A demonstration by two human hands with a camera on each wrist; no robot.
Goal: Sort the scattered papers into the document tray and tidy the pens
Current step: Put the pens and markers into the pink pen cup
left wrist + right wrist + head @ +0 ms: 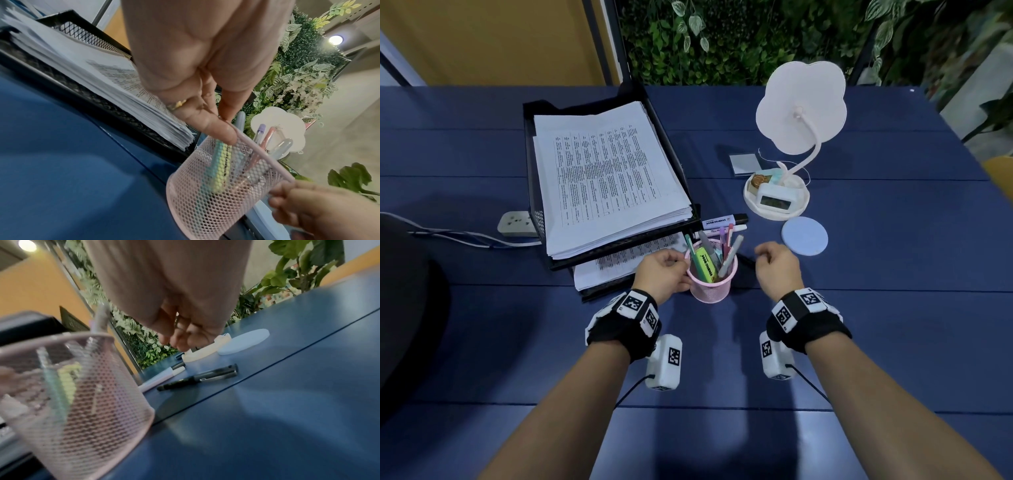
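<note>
Left hand (661,274) curled round the rim of the pink mesh pen cup (711,277), steadying it upright on the blue bench (859,308) beside the black mesh document tray (536,212). Right hand (777,265) loosely curled, grip empty, near the black pen (197,377) lying loose, probably next to go in.

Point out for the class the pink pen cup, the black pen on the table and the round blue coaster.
pink pen cup (709,289): head view, front mesh wall.
black pen (198,378): right wrist view, mid barrel.
round blue coaster (804,235): head view, centre of disc.
</note>
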